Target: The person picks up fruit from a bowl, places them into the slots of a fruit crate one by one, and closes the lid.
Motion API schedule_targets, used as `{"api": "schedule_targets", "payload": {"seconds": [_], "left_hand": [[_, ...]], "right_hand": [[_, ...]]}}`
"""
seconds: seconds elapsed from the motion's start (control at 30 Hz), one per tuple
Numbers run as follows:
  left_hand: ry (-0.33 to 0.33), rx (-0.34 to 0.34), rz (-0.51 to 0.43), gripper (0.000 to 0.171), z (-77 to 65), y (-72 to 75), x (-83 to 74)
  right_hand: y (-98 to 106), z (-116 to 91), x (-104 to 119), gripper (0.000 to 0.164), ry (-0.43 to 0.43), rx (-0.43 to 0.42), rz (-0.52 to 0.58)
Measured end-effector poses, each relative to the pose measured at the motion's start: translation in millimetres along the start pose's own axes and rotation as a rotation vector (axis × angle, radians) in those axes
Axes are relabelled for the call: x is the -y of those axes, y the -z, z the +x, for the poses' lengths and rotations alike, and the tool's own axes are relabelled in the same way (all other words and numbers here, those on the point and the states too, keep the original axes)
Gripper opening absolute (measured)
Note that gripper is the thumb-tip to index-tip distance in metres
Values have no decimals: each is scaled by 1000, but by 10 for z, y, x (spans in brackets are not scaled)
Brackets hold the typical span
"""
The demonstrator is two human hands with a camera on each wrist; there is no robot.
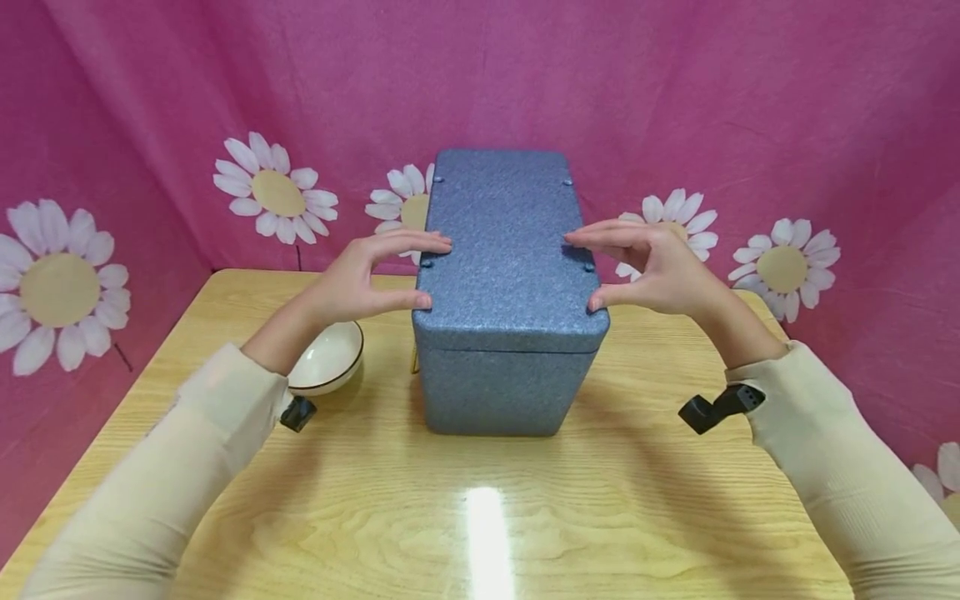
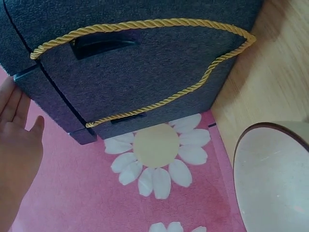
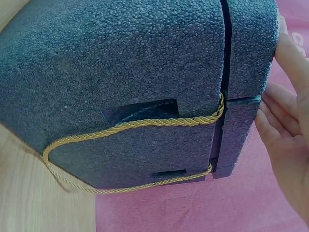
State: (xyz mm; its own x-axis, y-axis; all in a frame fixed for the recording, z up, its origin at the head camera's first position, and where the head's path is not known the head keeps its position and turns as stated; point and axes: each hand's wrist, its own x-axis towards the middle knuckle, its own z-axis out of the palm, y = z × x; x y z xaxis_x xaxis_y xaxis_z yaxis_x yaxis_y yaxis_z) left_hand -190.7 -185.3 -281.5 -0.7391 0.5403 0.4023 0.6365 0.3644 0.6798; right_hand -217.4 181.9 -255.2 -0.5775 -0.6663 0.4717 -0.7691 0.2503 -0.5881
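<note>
A grey-blue foam box (image 1: 498, 392) stands on the table with its lid (image 1: 506, 225) on top, a thin seam between the two. My left hand (image 1: 352, 275) touches the lid's left edge, fingers extended over the top and thumb nearer the front corner. Opposite it, my right hand (image 1: 667, 271) touches the right edge in much the same way. A yellow twisted rope (image 2: 145, 24) hangs in a loop on the box's left side, and another rope (image 3: 145, 123) loops on the right side. Recessed slots show behind both ropes.
A white bowl with a dark rim (image 1: 330, 354) sits left of the box, partly behind my left forearm. The wood-grain table (image 1: 375, 517) reaches back to a pink curtain (image 1: 510, 75) with daisies. Small black devices (image 1: 720, 407) are worn at both wrists.
</note>
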Motion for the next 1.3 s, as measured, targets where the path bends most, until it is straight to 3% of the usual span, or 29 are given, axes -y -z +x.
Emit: {"api": "schedule_targets", "payload": {"seconds": [0.17,0.4,0.5,0.6,0.8,1.03,1.3], "left_hand": [[-3,-5,-16,55,53,28,-18],[51,-8,-135,64,218,93,-62],[67,-23,-177,66,377,142,-50],[88,-28,-211,68,578,213,-24],[192,-1,-108,72,889,301,88],[278,50,34,74,1021,258,272],[235,58,151,67,1017,251,335]], "right_hand": [[1,19,-25,69,30,-9,73],[3,89,-68,72,21,-11,266],[37,188,-100,72,-43,-16,251],[104,330,-153,72,-141,-22,154],[217,581,-345,75,-299,14,-67],[243,694,-580,72,-311,63,-153],[224,719,-576,67,-345,75,-180]]}}
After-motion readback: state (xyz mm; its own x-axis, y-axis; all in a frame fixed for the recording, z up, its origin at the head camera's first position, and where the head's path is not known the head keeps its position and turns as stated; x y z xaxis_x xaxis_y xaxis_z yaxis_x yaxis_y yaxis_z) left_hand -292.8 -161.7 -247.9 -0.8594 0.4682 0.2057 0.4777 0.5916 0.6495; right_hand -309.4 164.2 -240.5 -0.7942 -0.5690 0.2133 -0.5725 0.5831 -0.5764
